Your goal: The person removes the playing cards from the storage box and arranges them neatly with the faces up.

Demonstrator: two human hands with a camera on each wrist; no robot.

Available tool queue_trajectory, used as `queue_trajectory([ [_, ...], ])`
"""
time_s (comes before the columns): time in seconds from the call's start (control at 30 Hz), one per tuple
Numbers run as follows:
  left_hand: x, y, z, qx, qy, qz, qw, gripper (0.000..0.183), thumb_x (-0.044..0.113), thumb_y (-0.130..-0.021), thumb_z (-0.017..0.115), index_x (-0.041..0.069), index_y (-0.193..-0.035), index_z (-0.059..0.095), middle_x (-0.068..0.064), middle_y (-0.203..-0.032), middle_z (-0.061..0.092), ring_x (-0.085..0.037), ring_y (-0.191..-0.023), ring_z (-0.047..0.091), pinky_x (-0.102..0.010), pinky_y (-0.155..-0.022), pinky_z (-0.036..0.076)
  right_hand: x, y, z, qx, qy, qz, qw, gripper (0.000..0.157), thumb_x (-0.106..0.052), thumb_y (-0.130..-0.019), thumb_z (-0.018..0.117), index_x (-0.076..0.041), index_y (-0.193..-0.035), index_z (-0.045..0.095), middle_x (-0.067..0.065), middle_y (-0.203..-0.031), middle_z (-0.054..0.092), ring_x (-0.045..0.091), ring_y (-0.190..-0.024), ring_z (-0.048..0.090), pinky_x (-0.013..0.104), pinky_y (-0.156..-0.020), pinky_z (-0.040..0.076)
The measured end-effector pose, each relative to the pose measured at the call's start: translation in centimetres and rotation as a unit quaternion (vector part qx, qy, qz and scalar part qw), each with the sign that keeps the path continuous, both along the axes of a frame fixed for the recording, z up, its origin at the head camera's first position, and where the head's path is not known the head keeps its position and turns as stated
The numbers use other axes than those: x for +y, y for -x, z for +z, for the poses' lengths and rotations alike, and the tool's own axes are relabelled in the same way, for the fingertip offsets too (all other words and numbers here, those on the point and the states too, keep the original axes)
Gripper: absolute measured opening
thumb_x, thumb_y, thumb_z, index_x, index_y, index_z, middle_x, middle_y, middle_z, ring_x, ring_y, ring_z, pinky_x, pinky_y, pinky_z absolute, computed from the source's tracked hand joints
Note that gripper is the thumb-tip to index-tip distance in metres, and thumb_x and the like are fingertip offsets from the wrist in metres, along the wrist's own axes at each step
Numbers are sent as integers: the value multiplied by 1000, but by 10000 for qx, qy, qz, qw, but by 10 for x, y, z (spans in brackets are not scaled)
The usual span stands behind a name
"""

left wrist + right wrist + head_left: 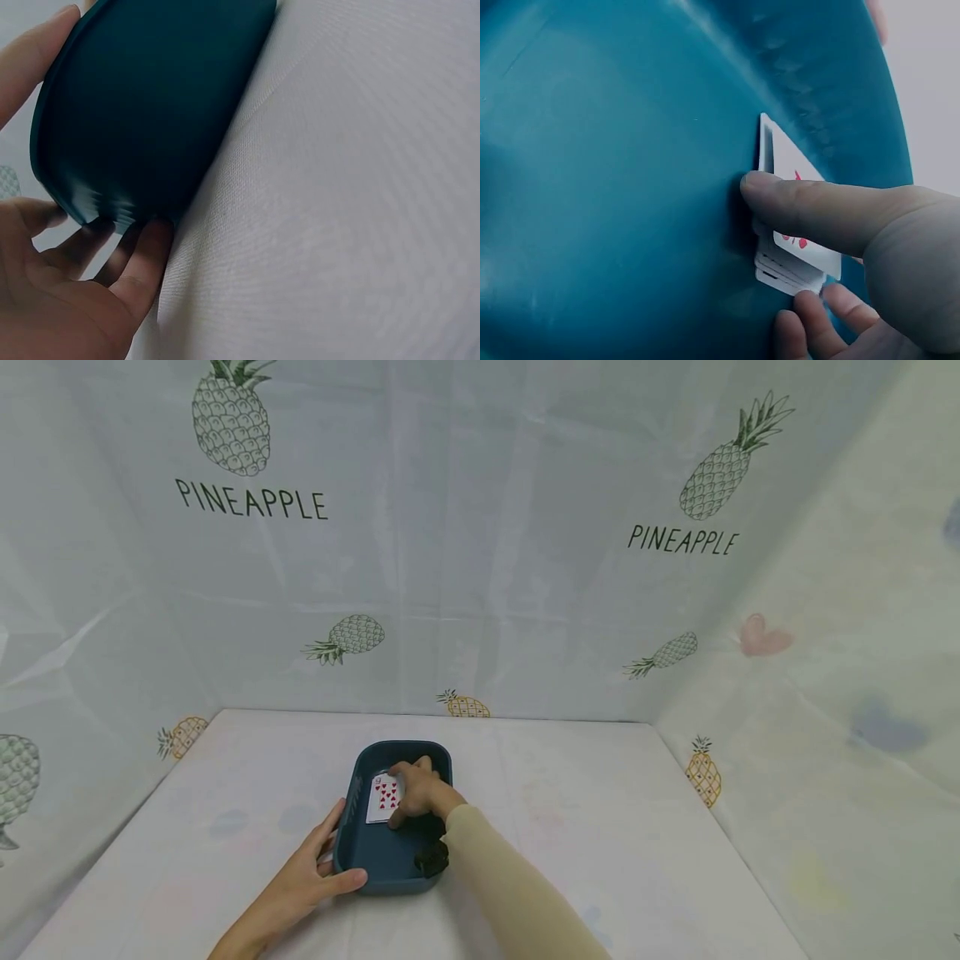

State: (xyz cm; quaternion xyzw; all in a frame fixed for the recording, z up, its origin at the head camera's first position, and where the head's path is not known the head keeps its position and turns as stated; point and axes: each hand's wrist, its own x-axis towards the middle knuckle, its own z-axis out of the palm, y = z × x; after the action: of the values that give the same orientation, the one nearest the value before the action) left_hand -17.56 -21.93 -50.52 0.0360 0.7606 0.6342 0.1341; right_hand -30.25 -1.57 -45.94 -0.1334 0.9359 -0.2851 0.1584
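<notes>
A dark blue-green tray [386,867] lies on the table, and a small stack of white playing cards [379,806] sits inside it. The top card shows red hearts; the right wrist view has the stack's card edges [784,279] slightly fanned. My right hand [423,792] reaches into the tray and pinches the stack, thumb at the near edge and fingers at the far side. My left hand [309,870] holds the tray's near left corner. Its thumb lies at the rim and its fingers touch the outer wall [112,214].
A white cloth [585,827] covers the table around the tray. Pineapple-printed sheets [487,543] hang behind and at both sides. A black wrist device [431,860] shows beneath the right sleeve [517,893], over the tray's near right corner.
</notes>
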Motion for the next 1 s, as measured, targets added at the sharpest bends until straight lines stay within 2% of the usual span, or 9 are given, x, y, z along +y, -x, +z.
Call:
queue_trajectory([
  [0.13, 0, 1, 0, -50, 2, 36, 10000, 108, 28, -95, 82, 34, -172, 7, -27, -170, 23, -39, -136, 58, -44, -102, 57, 2, 0, 4, 135, 98, 174, 9997, 83, -15, -74, 99, -14, -148, 60, 13, -135, 48, 27, -109, 54, 45, -103, 52],
  [0.23, -1, 1, -1, -52, -26, 22, 10000, 107, 27, -96, 82, 34, -172, 7, -27, -170, 22, -39, -136, 58, -44, -102, 57, 5, 0, 9, 346, -18, 508, 9981, 82, -17, -75, 99, -10, -147, 60, 12, -139, 49, 22, -108, 54, 39, -103, 51],
  [0.37, -1, 1, -2, -2, -145, -27, 9999, 106, 25, -96, 81, 35, -172, 7, -26, -170, 22, -39, -137, 57, -40, -100, 57, 11, 1, 18, 670, -74, 933, 9934, 83, -20, -76, 99, -9, -148, 59, 11, -141, 51, 18, -107, 54, 32, -102, 50],
  [0.47, -1, 0, -3, 54, -271, -74, 9996, 105, 23, -97, 80, 36, -172, 8, -26, -170, 23, -38, -137, 57, -36, -99, 57, 19, 0, 25, 771, 148, 1105, 9908, 83, -20, -77, 98, -10, -149, 59, 11, -144, 50, 16, -108, 54, 31, -103, 50],
  [0.53, 0, 0, -3, 63, -287, -72, 9995, 104, 22, -97, 80, 36, -172, 8, -26, -170, 22, -39, -137, 57, -38, -100, 57, 25, -1, 31, 758, 354, 1180, 9895, 84, -20, -78, 98, -11, -151, 57, 11, -145, 50, 16, -107, 53, 31, -101, 49],
  [0.7, 0, 2, 1, 70, -145, 13, 9999, 106, 26, -95, 82, 34, -172, 8, -27, -171, 19, -42, -139, 55, -46, -104, 56, 47, -3, 44, 658, 806, 1220, 9871, 88, -20, -79, 97, -15, -155, 53, 9, -146, 45, 15, -102, 56, 27, -90, 52],
  [0.83, 0, 1, -2, 104, -91, 55, 9999, 107, 25, -95, 82, 31, -173, 9, -26, -173, 16, -43, -142, 53, -40, -103, 56, 69, -8, 48, 594, 1126, 1089, 9859, 90, -19, -79, 97, -19, -157, 51, 7, -147, 42, 19, -105, 62, 29, -83, 55],
  [1.0, 1, -1, -4, 96, 70, 179, 9998, 109, 26, -92, 85, 30, -172, 11, -25, -172, 16, -39, -140, 54, -37, -102, 57, 105, -15, 45, 682, 1484, 973, 9818, 89, -20, -80, 96, -21, -156, 50, 10, -148, 41, 23, -110, 61, 34, -85, 57],
])
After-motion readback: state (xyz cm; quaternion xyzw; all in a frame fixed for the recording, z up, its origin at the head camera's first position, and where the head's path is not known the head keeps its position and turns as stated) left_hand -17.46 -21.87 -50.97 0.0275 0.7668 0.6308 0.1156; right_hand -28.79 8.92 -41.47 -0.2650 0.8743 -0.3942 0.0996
